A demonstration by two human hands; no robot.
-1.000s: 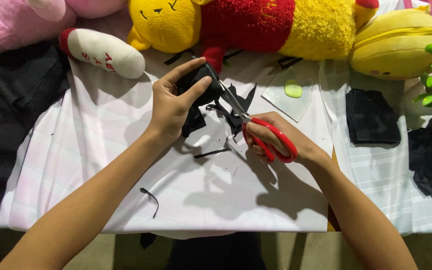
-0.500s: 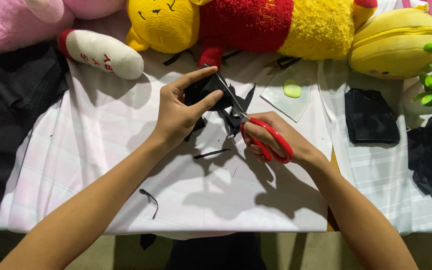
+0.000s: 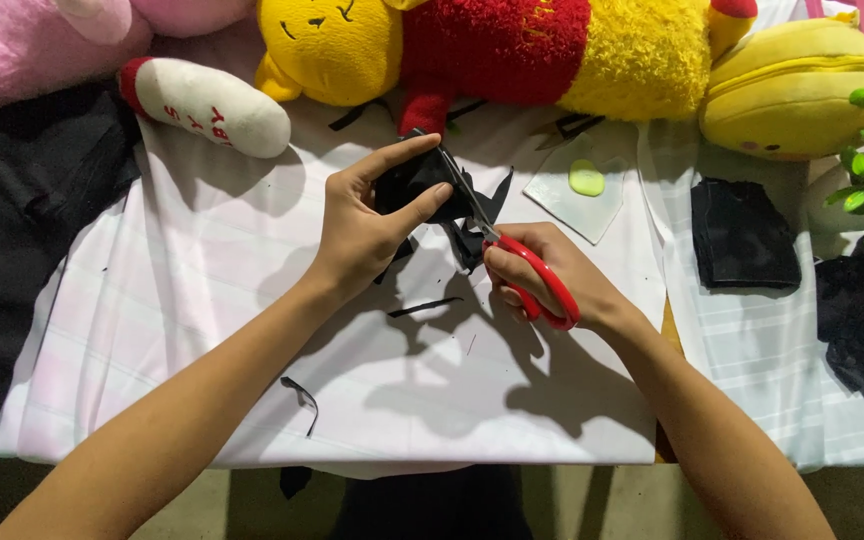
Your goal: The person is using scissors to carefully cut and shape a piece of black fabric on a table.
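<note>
A piece of black fabric [image 3: 414, 180] is held just above the white cloth [image 3: 252, 300], in front of the yellow plush bear [image 3: 472, 50] that lies along the far edge. The left hand [image 3: 367, 225] pinches the fabric between thumb and forefinger, fingers closed on its left part. The right hand [image 3: 537, 275] grips red-handled scissors [image 3: 512, 262], fingers through the loops, and the blades run up across the fabric's right edge. Thin black offcuts [image 3: 424, 306] lie on the cloth just nearer than the hands, and another curled scrap [image 3: 301, 396] lies further toward the near edge. Right of the fabric, still in front of the bear, sits a clear pouch with a pale green disc [image 3: 586, 180]. Further right lies a folded black square [image 3: 742, 235]. A yellow round plush [image 3: 792, 90] rests at the bear's right, and a pink plush [image 3: 42, 50] at its left.
</note>
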